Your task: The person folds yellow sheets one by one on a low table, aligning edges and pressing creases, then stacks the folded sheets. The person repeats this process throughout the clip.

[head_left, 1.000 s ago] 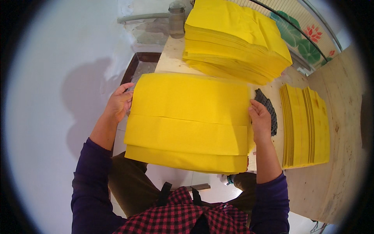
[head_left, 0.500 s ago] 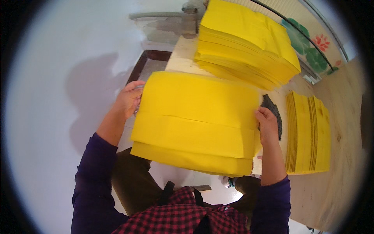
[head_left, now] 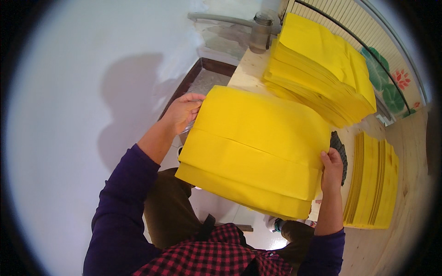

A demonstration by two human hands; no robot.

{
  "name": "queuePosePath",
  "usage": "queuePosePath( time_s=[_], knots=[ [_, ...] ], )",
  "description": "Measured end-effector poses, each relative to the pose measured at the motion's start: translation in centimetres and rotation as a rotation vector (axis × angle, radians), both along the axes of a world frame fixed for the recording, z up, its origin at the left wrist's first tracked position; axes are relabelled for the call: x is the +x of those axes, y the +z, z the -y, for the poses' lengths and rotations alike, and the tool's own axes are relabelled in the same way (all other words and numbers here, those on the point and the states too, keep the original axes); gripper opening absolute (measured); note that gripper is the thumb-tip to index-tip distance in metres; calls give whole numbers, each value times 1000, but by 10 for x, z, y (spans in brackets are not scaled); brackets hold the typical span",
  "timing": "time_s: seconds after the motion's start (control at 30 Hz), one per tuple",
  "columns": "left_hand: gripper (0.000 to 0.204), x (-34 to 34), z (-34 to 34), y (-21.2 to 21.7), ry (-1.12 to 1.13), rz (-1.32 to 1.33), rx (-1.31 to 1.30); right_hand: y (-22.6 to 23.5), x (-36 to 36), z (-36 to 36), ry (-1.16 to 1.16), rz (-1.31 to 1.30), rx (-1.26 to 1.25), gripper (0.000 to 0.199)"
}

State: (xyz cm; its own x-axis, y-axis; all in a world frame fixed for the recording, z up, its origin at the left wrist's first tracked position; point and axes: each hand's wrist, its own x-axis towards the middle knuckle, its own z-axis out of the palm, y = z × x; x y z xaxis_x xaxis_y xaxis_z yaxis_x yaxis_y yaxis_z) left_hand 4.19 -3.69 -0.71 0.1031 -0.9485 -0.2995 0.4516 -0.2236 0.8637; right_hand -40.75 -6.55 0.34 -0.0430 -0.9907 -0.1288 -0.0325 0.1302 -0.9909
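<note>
A wide yellow folded sheet (head_left: 258,147), like cloth or soft paper, is held up in front of me over my lap. My left hand (head_left: 183,112) grips its upper left edge between thumb and fingers. On the opposite side, my right hand (head_left: 332,169) pinches the right edge. A crease runs across the sheet, and a second layer shows along its lower edge. Behind it, a tall pile of yellow sheets (head_left: 322,64) lies on the wooden table. To the right of my right hand stands a lower yellow stack (head_left: 375,184) with its folded edges showing.
A dark grey rag (head_left: 339,154) lies on the pale wooden table (head_left: 405,202), beside my right hand. A clear jar (head_left: 261,34) stands at the table's far left corner. The white wall (head_left: 64,129) rises on the left. A floral-patterned panel (head_left: 386,78) is at the far right.
The view has swung, so the scene sits further right and lower. The held sheet now slants more down to the right. Both hands keep their grip on its edges.
</note>
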Motion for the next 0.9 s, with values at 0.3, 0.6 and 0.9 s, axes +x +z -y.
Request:
queuePosePath(
  time_s=[0.3,0.6,0.9],
  knots=[
    [33,-5,2,10,-12,24,63,-10,-8,-5,75,82,-118,14],
    [43,-6,2,9,-12,36,68,-24,-21,-4,208,175,-226,25],
    [20,4,4,2,-47,19,64,-25,-26,-5,242,203,-209,20]
  ],
)
